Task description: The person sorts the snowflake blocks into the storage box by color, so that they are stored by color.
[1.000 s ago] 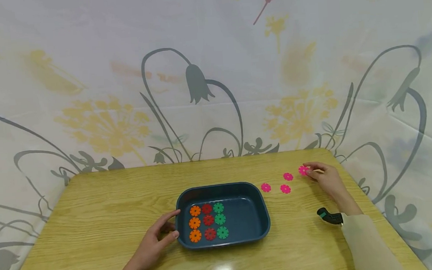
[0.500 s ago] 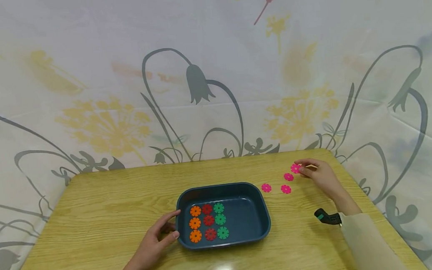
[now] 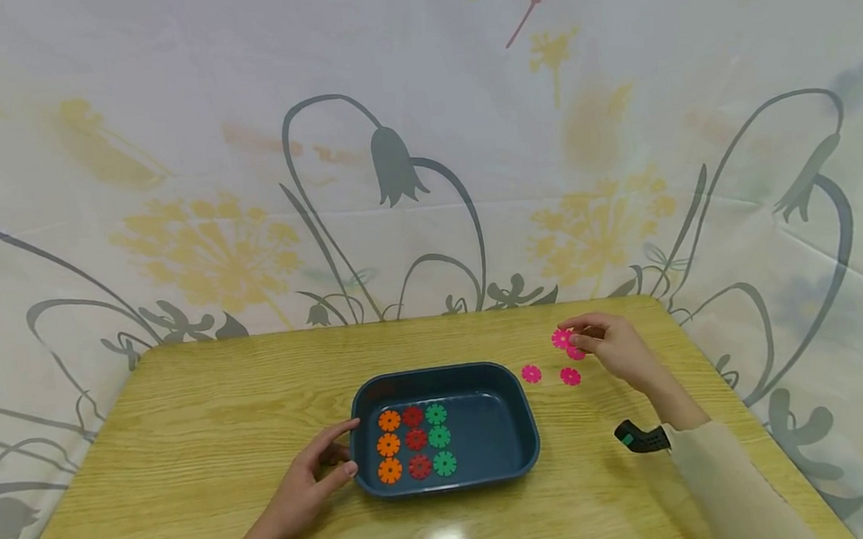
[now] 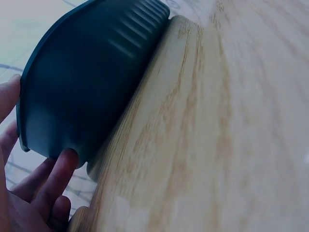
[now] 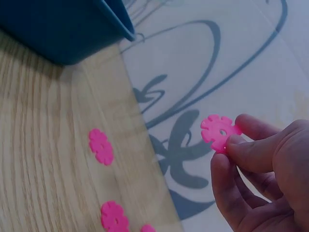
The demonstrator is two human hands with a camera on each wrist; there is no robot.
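Note:
Between thumb and fingertips, my right hand [image 3: 616, 350] pinches a pink notched interlocking disc [image 5: 215, 130]. In the head view the held disc overlaps another pink disc [image 3: 576, 352] just behind it. Two more, a pink disc [image 3: 531, 373] and a pink disc [image 3: 570, 376], lie flat to the right of the dark blue tray [image 3: 490, 468]. My left hand [image 3: 312, 478] rests at the tray's left end, thumb and index fingertips at the rim, another fingertip against the outer wall [image 4: 87, 87]. Inside stand columns of orange discs [image 3: 389, 445], red discs [image 3: 417, 439] and green discs [image 3: 439, 437].
The tray's right half shows its bare floor. Wood-grain table [image 3: 245, 399] extends all round it, backed by a flower-printed cloth [image 3: 430, 244]. A black wrist device [image 3: 641, 437] sits at the right sleeve [image 3: 732, 482].
My right hand has carried the pink disc leftward, from near the table's far right corner to above another pink disc. The left hand and tray have stayed put.

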